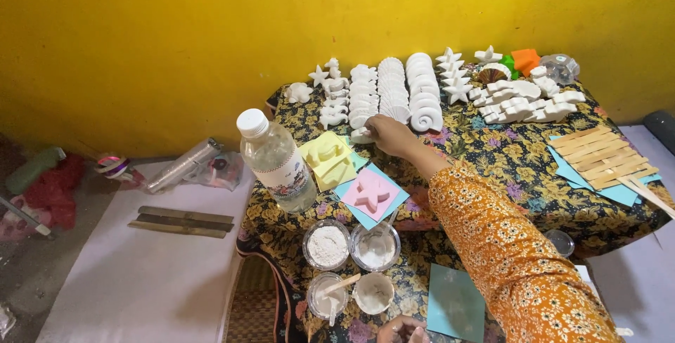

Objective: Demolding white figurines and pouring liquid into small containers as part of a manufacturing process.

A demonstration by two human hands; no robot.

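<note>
Water bottle (pixel 275 159) stands at the table's left edge, with a yellow mould (pixel 328 159) and a pink star mould (pixel 370 193) to its right. Near edge: cups of white powder (pixel 327 244). The left hand (pixel 401 330) rests low; its grip cannot be determined. The right hand (pixel 391 135) pinches a white cast (pixel 361 136) beside the finished rows (pixel 394 93). Many casts are complete; both moulds remain filled.

Right hand at the plaster casts
Right hand (pixel 391 134) touches a small white cast (pixel 361 136) on the floral-clothed bench (pixel 520 160), beside the yellow mould (pixel 328 159); left hand (pixel 402 330) rests at the near edge
</note>
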